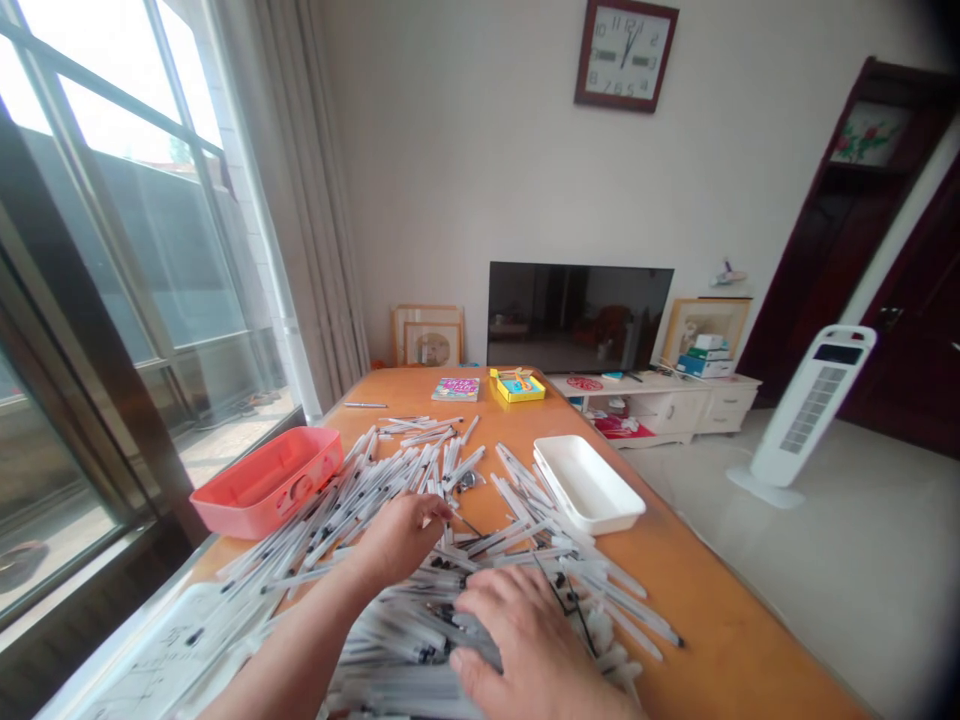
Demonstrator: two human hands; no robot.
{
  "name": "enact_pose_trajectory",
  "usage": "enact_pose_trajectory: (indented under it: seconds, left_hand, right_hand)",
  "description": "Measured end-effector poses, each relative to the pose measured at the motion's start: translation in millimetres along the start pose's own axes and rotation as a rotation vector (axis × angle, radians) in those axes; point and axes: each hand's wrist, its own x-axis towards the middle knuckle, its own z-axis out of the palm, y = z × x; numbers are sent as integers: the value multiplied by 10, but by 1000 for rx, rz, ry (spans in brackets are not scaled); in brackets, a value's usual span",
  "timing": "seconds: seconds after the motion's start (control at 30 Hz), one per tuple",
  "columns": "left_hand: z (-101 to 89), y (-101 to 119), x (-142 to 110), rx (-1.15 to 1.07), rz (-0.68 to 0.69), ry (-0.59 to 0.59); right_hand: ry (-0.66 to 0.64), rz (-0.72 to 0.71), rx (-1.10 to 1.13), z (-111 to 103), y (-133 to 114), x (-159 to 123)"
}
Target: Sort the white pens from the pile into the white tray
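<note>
Closest in, a right hand [525, 640] lies spread palm-down on a deep heap of clear-barrelled pens [397, 640], its fingers splayed wide and pressing on the pile without closing around any one pen. Just ahead of it, a left hand [401, 540] reaches in from the window side, fingers half curled, their tips down among the pens; from where I stand, I can't tell whether it has hold of one. That makes two hands, while the pens lie too many and too tangled to count, spreading under and beyond both hands across an orange wooden table [720, 620]. Left of the left hand sits one coral-pink plastic tray [266, 480], at the pile's edge. Ahead of the right hand is one white rectangular plastic tray [589, 485], just beside the pens. Under the left forearm, a single white printed sheet [161, 660] lies with pens across it. Farther beyond the left hand are one loose pen [365, 405], lying apart from the heap, one colourful book [455, 388] and one yellow box [517, 387]. Past the table, well ahead of both hands, stands one dark television [577, 315], and off to the right of them stands one white tower fan [806, 400].
</note>
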Motion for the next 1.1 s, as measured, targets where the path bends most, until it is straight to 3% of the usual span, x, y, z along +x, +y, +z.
enact_pose_trajectory:
  seconds: [0.2,0.37,0.57,0.77,0.93,1.1]
  left_hand:
    - [100,-1,112,-38,81,178]
    - [44,-56,255,-33,124,270]
    - [-108,-95,284,-131,24,332]
    - [-158,-126,246,-171,-26,402]
    - [-105,36,368,-151,-16,400]
    - [15,266,661,-129,69,352]
  right_hand:
    - [-36,-25,-6,16,-59,-7]
    - [39,45,-44,9,-22,45]
    - [83,31,-90,-71,-64,30]
    - [15,-45,-74,-65,-134,-34]
    - [36,-18,-86,-74,-121,-26]
    - [131,15,-64,-100,-109,-27]
